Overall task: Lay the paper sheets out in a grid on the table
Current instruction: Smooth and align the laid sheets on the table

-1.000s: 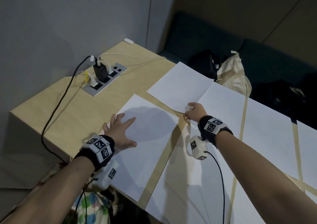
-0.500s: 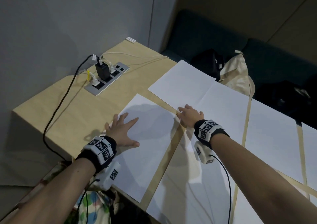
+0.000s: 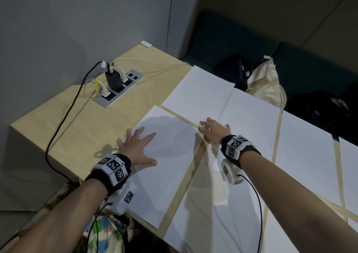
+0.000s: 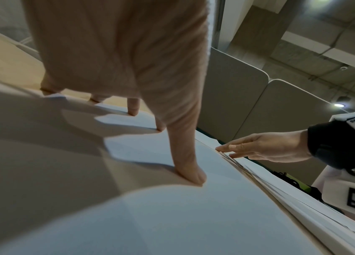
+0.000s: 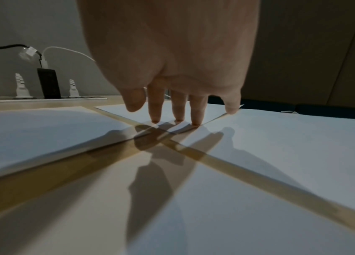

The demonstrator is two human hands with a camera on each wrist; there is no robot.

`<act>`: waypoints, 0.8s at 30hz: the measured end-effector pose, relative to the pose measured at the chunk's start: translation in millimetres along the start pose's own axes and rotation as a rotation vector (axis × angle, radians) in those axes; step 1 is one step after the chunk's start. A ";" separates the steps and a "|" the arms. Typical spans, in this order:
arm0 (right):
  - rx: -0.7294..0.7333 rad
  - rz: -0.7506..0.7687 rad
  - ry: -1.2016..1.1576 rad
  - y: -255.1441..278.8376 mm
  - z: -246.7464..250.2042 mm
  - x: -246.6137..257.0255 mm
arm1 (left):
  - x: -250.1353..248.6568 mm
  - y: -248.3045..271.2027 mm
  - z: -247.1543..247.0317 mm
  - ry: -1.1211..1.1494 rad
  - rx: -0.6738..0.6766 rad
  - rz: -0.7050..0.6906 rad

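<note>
Several white paper sheets lie in rows on the light wooden table (image 3: 77,127), with narrow strips of wood showing between them. My left hand (image 3: 139,146) lies flat with spread fingers on the near-left sheet (image 3: 170,175); its fingertips (image 4: 190,174) press that sheet (image 4: 172,215). My right hand (image 3: 213,127) reaches to the near corner of the far-left sheet (image 3: 197,96). Its straight fingers (image 5: 176,110) touch that corner (image 5: 172,114), where four sheets meet. More sheets (image 3: 249,121) (image 3: 304,156) run to the right.
A power strip (image 3: 119,88) with a black charger, white plugs and cables is set in the table at the far left (image 5: 48,99). A black bag (image 3: 232,72) and a cream cloth bag (image 3: 265,82) sit beyond the far edge on a dark sofa.
My right hand has let go of the far-left sheet's corner it was pinching, and now rests straight fingers on it. The sheet now lies flat. My left hand has stayed put.
</note>
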State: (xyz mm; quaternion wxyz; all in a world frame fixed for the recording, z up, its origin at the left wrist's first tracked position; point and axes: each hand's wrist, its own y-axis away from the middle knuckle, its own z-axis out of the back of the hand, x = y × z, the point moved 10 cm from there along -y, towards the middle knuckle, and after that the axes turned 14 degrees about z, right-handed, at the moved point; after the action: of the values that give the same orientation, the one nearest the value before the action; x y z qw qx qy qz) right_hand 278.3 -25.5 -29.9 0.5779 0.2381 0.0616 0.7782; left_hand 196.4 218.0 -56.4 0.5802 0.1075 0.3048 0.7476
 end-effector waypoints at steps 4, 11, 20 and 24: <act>-0.043 0.010 -0.033 -1.2 -3.8 2.3 | 0.5 -0.4 -0.6 -0.003 -0.002 0.000; -0.037 -0.002 -0.049 -3.3 -1.9 -1.5 | 0.4 1.3 0.1 0.027 0.000 -0.003; -0.010 -0.012 -0.045 -5.0 -0.1 0.2 | 3.0 3.0 -0.5 0.074 0.005 -0.029; -0.015 -0.015 -0.042 -6.8 -0.8 0.8 | 3.1 3.2 -0.7 0.079 0.005 -0.029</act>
State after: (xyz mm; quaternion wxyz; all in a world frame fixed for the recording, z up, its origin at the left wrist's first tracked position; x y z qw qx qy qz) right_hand 283.7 -22.4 -32.9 0.5867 0.2496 0.0456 0.7690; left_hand 192.5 220.2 -55.8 0.5782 0.0748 0.3308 0.7421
